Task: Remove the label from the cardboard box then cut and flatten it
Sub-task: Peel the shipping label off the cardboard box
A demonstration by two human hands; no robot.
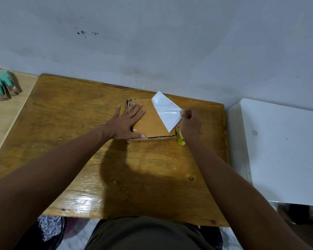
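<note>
On the cardboard box (pixel 150 121), left hand (pixel 126 123) presses flat; right hand (pixel 190 123) fingers pinch the label (pixel 167 110).

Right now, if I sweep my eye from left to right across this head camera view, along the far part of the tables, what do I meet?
Two teal-topped items in cardboard packs → left hand pressing flat on the cardboard box → white label, peeled up → right hand pinching it → white table.

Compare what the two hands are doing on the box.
The left hand lies flat with straight fingers, pressing the cardboard box down; the right hand has curled fingers pinching the white label. The left rests on the box top; the right is at its right edge. Both work the same box.
</note>
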